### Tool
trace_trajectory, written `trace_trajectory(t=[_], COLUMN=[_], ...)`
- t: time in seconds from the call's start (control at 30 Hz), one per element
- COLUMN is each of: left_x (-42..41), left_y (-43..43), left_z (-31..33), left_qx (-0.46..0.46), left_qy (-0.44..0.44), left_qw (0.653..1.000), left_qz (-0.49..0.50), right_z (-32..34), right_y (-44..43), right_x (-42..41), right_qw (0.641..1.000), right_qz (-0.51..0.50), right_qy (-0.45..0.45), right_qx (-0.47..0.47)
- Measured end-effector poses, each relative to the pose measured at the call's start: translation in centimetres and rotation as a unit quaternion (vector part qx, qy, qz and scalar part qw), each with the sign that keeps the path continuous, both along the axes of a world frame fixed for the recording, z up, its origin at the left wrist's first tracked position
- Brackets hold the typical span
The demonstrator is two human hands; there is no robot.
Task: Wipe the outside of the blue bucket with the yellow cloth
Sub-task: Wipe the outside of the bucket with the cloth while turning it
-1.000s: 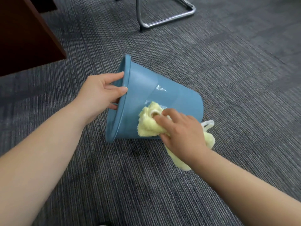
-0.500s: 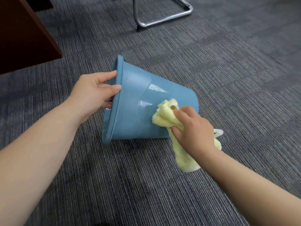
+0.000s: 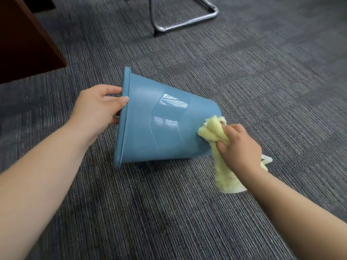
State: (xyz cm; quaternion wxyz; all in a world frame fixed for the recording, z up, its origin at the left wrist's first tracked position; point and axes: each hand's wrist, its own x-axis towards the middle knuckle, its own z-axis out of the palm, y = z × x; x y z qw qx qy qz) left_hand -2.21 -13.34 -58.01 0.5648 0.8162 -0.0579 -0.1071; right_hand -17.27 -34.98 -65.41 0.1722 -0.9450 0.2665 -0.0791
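The blue bucket lies tipped on its side on the grey carpet, its open rim facing left and its base to the right. My left hand grips the rim, thumb on the outer edge and fingers inside. My right hand is closed on the bunched yellow cloth, which presses against the bucket's outer wall near the base. The rest of the cloth hangs down below my hand to the carpet. A white loop shows behind my right wrist.
A dark red-brown wooden cabinet stands at the upper left. The chrome sled base of a chair rests on the carpet at the top centre. Grey striped carpet surrounds the bucket.
My right hand has slid the cloth along the bucket's wall from near the rim toward the base. My left hand has kept its grip on the rim.
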Motion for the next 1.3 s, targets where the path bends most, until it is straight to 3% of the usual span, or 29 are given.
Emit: trace_trajectory(t=[0.17, 0.27, 0.4, 0.53, 0.7, 0.83, 0.97, 1.03, 1.1, 1.3], left_x=[0.6, -0.1, -1.4, -1.1, -0.4, -0.4, -1.3, -1.8, -1.7, -1.3], left_y=[0.1, -0.1, -0.4, -0.1, 0.2, 0.3, -0.1, -0.1, 0.2, 1.2], left_z=[-0.6, -0.3, -0.4, -0.3, -0.9, -0.8, -0.4, -0.3, -0.3, -0.1], left_qx=[0.098, 0.147, 0.257, 0.281, 0.163, 0.177, 0.291, 0.39, 0.425, 0.193], left_qy=[-0.057, -0.13, -0.206, -0.204, -0.105, -0.134, -0.202, -0.179, -0.128, 0.016], left_qw=[0.992, 0.98, 0.942, 0.935, 0.98, 0.973, 0.935, 0.899, 0.885, 0.966], left_qz=[0.047, 0.031, -0.062, -0.067, 0.046, 0.062, -0.027, -0.087, -0.14, -0.171], right_z=[0.5, 0.3, -0.2, -0.7, -0.7, -0.5, -0.4, -0.4, -0.3, 0.4], right_y=[2.2, 1.7, 0.3, -0.9, -0.7, -0.3, -0.3, -0.3, -0.4, -0.7], right_x=[0.9, 1.0, 1.0, 0.3, 0.0, 0.2, 0.0, 0.0, -0.1, -0.2], right_qw=[0.996, 0.997, 0.999, 0.998, 0.998, 0.999, 0.998, 0.998, 0.998, 0.997], right_qz=[0.088, 0.071, -0.015, -0.041, -0.027, -0.014, -0.015, -0.018, -0.022, -0.043], right_qy=[-0.029, -0.031, -0.021, 0.021, 0.035, 0.036, 0.04, 0.042, 0.043, 0.026], right_qx=[-0.017, -0.014, 0.037, 0.04, 0.039, 0.039, 0.038, 0.04, 0.044, 0.055])
